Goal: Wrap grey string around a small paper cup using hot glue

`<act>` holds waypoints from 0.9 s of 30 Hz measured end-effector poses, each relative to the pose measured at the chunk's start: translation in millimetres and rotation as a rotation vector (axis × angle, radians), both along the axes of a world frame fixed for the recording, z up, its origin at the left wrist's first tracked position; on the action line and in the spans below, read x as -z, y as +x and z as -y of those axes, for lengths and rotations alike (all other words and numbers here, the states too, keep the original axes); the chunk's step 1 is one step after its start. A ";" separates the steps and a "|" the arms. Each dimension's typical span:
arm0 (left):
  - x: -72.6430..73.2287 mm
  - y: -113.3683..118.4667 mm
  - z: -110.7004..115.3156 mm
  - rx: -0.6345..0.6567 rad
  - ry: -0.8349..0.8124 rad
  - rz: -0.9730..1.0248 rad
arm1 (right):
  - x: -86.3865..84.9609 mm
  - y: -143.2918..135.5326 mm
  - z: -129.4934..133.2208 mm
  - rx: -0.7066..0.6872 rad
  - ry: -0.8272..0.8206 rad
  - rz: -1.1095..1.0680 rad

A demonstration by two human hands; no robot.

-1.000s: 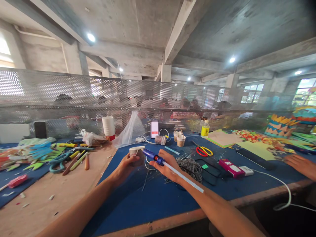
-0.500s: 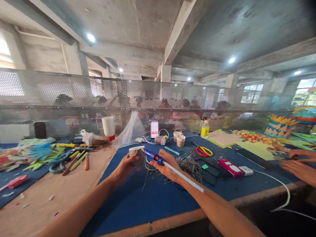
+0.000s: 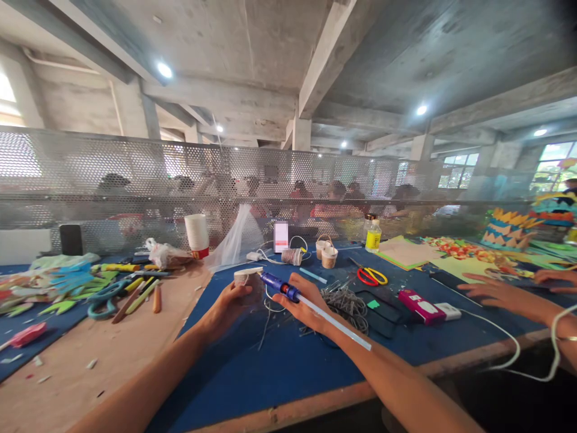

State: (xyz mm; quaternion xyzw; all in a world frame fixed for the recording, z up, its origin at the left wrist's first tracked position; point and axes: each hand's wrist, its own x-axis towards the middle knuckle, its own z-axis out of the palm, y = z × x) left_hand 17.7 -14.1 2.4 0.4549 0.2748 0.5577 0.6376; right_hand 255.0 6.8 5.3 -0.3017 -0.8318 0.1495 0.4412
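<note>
My left hand (image 3: 231, 307) is closed around a small paper cup (image 3: 247, 277), held above the blue mat (image 3: 216, 373). In my right hand (image 3: 303, 300) is a blue glue gun (image 3: 276, 285), its tip pointing left at the cup's rim. A long clear glue stick (image 3: 338, 323) sticks out of the gun's back end and lies over my right wrist. Behind and to the right of my right hand lies a tangle of grey cord (image 3: 349, 310). Two small cups with handles, the nearer one (image 3: 329, 257) in front, stand farther back.
Red-and-yellow scissors (image 3: 372, 276), a magenta box (image 3: 419, 305) and a yellow-labelled bottle (image 3: 373, 236) are on the right. Blue-handled scissors (image 3: 103, 299) and stacked cups (image 3: 196, 233) are on the left. Another person's hand (image 3: 496, 291) reaches in at the right, beside a white cable (image 3: 509, 358).
The other person's hands and forearm have moved farther in from the right, and the white cable there has shifted. My hands, the cup and the glue gun have hardly moved.
</note>
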 end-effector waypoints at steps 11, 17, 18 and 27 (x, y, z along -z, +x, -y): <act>-1.0 0.3 0.6 -0.013 0.026 -0.018 | 1.8 -0.3 -1.4 0.001 -0.016 -0.021; -5.2 1.2 2.6 -0.032 0.016 -0.026 | -0.5 0.1 0.1 0.011 -0.005 -0.005; -5.3 1.2 2.8 -0.037 0.017 -0.028 | -0.5 0.3 -0.2 0.011 -0.004 -0.004; -0.1 -0.6 -0.5 -0.019 0.026 -0.044 | -2.6 0.4 1.1 -0.013 0.001 -0.024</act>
